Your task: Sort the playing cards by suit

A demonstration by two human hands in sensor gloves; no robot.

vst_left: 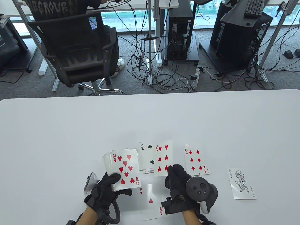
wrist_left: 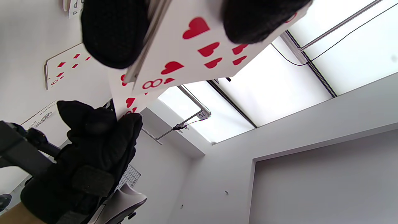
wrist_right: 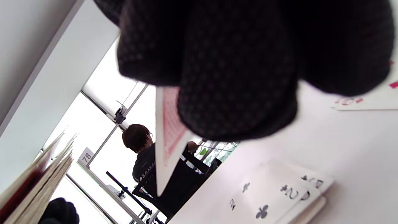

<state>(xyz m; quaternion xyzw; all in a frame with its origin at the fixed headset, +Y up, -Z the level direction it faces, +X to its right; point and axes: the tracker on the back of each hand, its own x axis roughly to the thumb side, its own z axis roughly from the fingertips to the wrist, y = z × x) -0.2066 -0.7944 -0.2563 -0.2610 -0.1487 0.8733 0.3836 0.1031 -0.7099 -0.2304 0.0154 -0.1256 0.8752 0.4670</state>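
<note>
Red six of hearts (vst_left: 163,159): your right hand (vst_left: 179,185) pinches it by its near edge, fingertips curled on the card; it is lifted and overlaps the clubs pile (vst_left: 148,158).
Left grip: your left hand (vst_left: 105,189) is wrapped round the deck (vst_left: 121,170), thumb across the face, eight of hearts on top.
Long axis: the six runs near to far, away from you, tilted a little; its index corner points to the far side of the tabletop (vst_left: 70,131).
Hearts place: the ace of hearts (vst_left: 152,201) lies near you, between your hands; the diamonds pile (vst_left: 195,161) sits to the right, the joker (vst_left: 242,184) further right.
Risk one: let go here and the six would land across the two of clubs, mixing the suits.
Risk two: the pinch is at one edge only, so the card could swing or slip.
Risk three: the fanned deck could shed cards if your thumb eases.
</note>
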